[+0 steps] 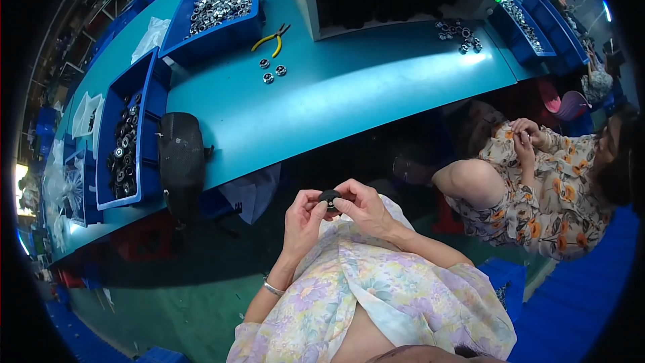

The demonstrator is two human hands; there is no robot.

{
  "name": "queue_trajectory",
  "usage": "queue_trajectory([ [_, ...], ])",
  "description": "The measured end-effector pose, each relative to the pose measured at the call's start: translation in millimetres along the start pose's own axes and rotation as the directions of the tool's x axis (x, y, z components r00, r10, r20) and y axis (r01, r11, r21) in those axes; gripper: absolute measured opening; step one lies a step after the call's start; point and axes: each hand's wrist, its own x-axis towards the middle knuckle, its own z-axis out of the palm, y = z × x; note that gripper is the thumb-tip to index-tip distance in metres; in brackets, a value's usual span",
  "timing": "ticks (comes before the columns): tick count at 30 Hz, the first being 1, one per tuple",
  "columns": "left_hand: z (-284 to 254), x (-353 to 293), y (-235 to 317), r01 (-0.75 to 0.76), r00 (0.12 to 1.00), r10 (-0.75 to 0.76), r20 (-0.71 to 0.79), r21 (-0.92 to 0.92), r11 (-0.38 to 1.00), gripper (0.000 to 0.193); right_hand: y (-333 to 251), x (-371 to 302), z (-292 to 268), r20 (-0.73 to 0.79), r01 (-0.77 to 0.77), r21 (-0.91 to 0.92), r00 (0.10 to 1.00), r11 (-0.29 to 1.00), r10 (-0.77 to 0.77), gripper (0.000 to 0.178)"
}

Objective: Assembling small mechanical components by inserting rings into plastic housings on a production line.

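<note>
Between my two hands, above my lap, is a small round black part [329, 196] with a bright spot at its middle. My left hand [304, 220] is closed on its left side, thumb and fingers pinching the rim. From the other side my right hand [366, 208] grips it too, with the thumb on its face. The fingers cover much of the part, so its exact kind cannot be made out. Both hands are in front of the near edge of the blue-green table [282, 128], apart from it.
On the table are yellow-handled pliers [269, 42], silver-black round parts [269, 78], a bin of shiny parts [176, 44], a bin of black parts [139, 195], a dark padded object [181, 154] and a large open-fronted box [306, 0]. A co-worker [537, 215] sits at the right.
</note>
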Motion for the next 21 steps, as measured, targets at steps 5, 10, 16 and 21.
queue_trajectory([
  [5, -5, 4, 0, 0.009, 0.997, -0.011, 0.078, 0.023, 1.000, 0.013, 5, 2, -3, 0.029, 0.018, -0.029, 0.999, 0.999, -0.017, 0.013],
  [10, 8, 3, -4, -0.044, 0.998, 0.048, -0.031, 0.122, 0.992, 0.012, 4, 3, -2, -0.003, -0.007, -0.098, 1.000, 0.995, 0.006, 0.013],
  [16, 14, 6, -2, -0.079, 0.988, 0.118, -0.102, 0.321, 0.944, 0.011, 6, 6, -1, -0.011, -0.056, 0.042, 0.998, 0.998, 0.056, 0.013],
  [21, 11, 5, -6, -0.080, 0.993, 0.101, -0.060, 0.290, 0.954, 0.012, 9, 5, 0, -0.024, -0.034, 0.077, 0.999, 0.996, 0.036, 0.011],
])
